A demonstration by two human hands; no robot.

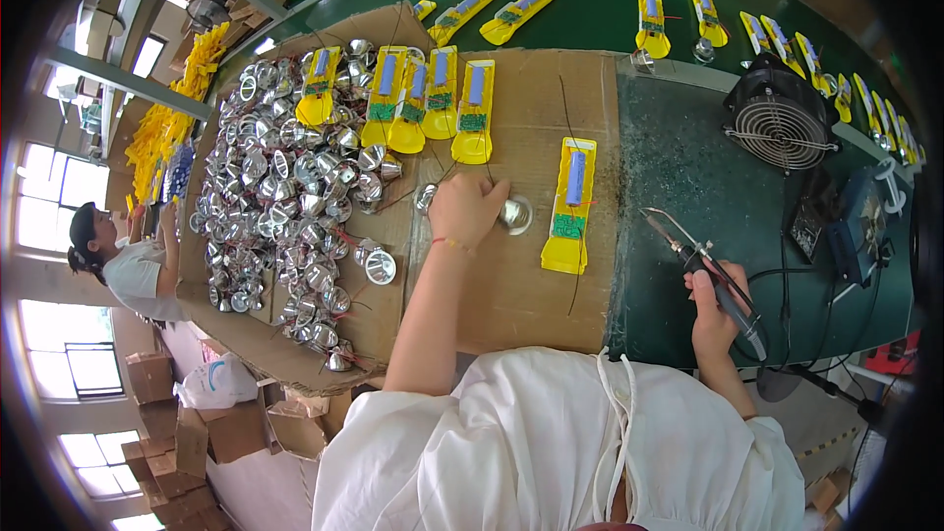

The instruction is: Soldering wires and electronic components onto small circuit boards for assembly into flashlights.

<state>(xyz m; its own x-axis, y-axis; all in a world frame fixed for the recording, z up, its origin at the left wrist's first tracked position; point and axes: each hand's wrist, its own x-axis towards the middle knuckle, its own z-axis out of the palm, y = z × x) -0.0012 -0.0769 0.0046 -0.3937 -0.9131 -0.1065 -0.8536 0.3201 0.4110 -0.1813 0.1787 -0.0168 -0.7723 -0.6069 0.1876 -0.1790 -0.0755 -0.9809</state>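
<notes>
The left hand curled palm-down above the cardboard, most fingertips hidden, so one could not tell whether they pinched anything; just beside its thumb lay a shiny reflector cup, likely light, slippery and best lifted by its rim (the mirrored bowl would probably smudge). The right hand wrapped around the dark handle of a soldering iron, and between the hands lay a stiff-looking yellow casing, best taken by its long edges, clear of its thin, probably fragile wires.
</notes>
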